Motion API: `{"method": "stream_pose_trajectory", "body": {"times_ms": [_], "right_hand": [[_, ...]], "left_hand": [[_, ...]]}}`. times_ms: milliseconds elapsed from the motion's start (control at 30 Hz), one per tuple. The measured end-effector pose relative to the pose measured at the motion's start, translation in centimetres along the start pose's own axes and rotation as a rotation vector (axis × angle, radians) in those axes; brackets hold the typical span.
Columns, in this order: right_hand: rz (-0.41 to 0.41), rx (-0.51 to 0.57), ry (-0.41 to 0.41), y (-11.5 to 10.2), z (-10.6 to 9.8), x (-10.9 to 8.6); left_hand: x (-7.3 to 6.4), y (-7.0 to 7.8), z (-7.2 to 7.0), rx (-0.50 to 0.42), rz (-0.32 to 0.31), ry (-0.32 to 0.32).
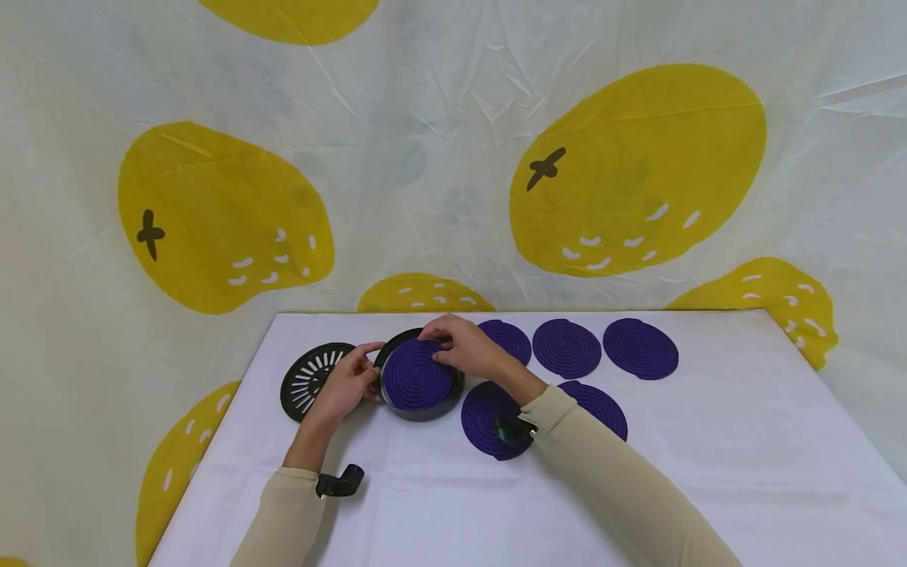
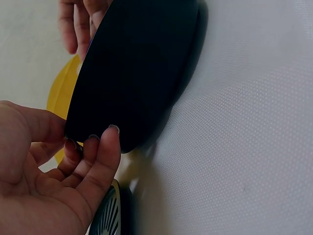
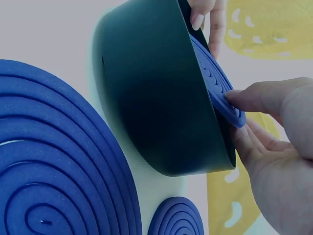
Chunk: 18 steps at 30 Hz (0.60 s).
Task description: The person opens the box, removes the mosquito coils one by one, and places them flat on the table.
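Note:
My left hand (image 1: 346, 386) grips the rim of a round dark green tin (image 3: 146, 88), thumb on one side and fingers on the other. A purple spiral mosquito coil (image 1: 418, 376) lies tilted at the tin's mouth, partly inside it. The right hand (image 1: 469, 346) pinches that coil by its edge between thumb and fingers, as the right wrist view shows. In the left wrist view the tin (image 2: 132, 73) hides the coil. Beside the left hand lies a round black slotted lid (image 1: 298, 387).
More mosquito coils lie flat to the right: one coil (image 1: 512, 342) behind the right hand, a second (image 1: 567, 349) and a third (image 1: 641, 349) along the back. Nearer, another coil (image 1: 485, 417) and one more (image 1: 602, 409) sit partly under the right forearm. A lemon-print cloth (image 1: 439, 197) hangs behind the white table (image 1: 439, 504).

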State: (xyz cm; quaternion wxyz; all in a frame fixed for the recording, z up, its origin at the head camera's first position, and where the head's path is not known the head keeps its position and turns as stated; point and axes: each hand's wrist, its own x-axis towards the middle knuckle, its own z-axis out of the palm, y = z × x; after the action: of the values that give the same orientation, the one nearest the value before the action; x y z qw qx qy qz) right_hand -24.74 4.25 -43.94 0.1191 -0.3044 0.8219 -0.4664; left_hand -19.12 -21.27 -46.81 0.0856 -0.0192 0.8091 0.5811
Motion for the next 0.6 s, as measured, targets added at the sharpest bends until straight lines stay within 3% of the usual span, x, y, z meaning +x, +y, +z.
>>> {"method": "stream_pose_trajectory", "body": {"times_ms": [300, 600], "right_hand": [[0.052, 0.171, -0.024, 0.5, -0.6, -0.5], [0.055, 0.13, -0.069, 0.3, -0.8, -0.9]], "left_hand": [[-1.6, 2.7, 0.1, 0.002, -0.006, -0.01], [-0.4, 0.4, 0.1, -0.006, -0.005, 0.022]]}}
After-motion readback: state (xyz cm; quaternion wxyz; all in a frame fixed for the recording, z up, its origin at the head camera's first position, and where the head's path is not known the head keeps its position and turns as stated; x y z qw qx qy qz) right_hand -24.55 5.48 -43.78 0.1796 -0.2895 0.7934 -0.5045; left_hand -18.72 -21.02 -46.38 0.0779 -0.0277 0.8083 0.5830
